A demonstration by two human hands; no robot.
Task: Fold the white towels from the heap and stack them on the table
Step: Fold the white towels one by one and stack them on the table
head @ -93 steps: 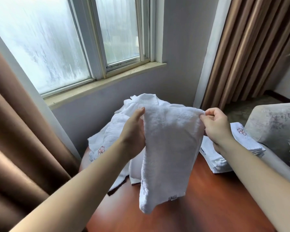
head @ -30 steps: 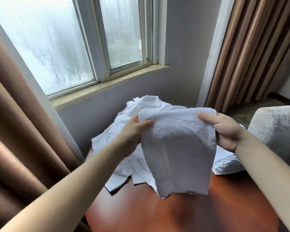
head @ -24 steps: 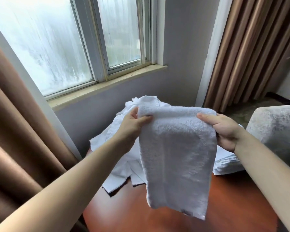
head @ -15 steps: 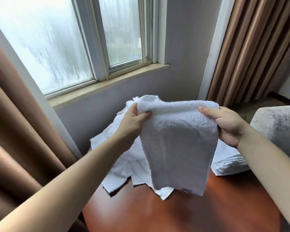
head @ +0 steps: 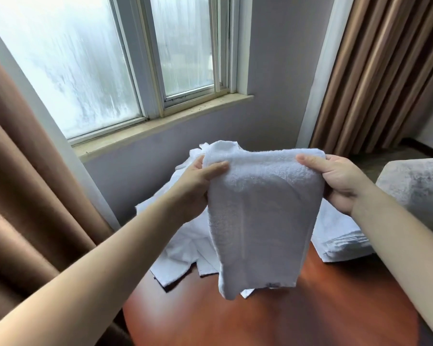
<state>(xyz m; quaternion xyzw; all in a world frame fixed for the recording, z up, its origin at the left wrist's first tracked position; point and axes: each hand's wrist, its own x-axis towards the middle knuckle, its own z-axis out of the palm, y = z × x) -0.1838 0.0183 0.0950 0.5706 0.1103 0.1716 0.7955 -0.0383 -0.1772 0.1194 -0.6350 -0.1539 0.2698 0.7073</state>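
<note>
A white towel is held up above the desk, its top corners pinched by the left hand and the right hand, with the heap behind it at the far edge.

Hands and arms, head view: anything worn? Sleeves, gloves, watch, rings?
Nothing worn that shows. The left hand and right hand carry no gloves, rings or watch. The left forearm and right forearm run uncovered to the frame edge, no sleeve in view.
</note>
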